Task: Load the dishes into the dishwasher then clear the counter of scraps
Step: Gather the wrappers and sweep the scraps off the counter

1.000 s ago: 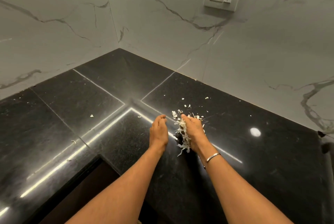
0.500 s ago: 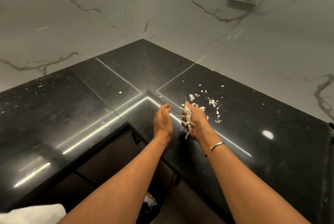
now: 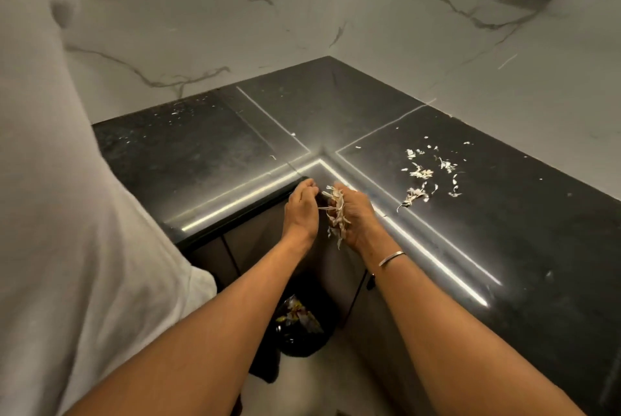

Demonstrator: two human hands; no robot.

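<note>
Head view, right hand grip curled round papery pale scraps, left hand grip unclear, glossy black counter.

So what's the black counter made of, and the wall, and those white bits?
Counter: looks like polished black stone, maybe granite; it mirrors the light strips. Wall: smooth white marble-look slabs with grey veins. White bits, on the counter and held in the right hand: thin, curled, papery flakes, perhaps garlic skins.
</note>
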